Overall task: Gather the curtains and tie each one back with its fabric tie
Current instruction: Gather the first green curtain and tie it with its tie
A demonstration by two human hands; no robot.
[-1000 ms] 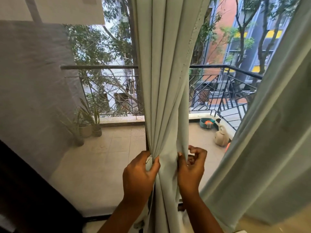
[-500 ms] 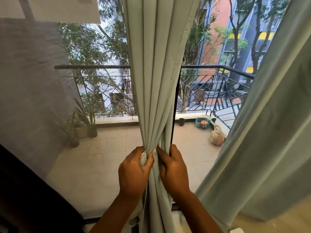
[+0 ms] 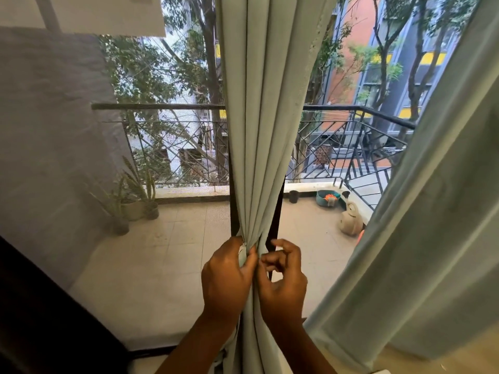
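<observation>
Left hand point(image 3: 226, 276) grips gathered curtain point(image 3: 264, 130); right hand point(image 3: 283, 279) possibly pinching it.

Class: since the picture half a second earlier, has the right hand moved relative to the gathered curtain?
Yes. The right hand has come off the curtain, shifting right; its fingers now curl beside it.

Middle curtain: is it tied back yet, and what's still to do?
Done: the middle curtain is gathered into a tight bunch of folds. In hand: the left hand grips that bunch, while the right hand, fingers curled, works right beside it; no fabric tie can be made out, so no knot shows. Left: tie this one, then the right curtain, which hangs loose and untied.
</observation>
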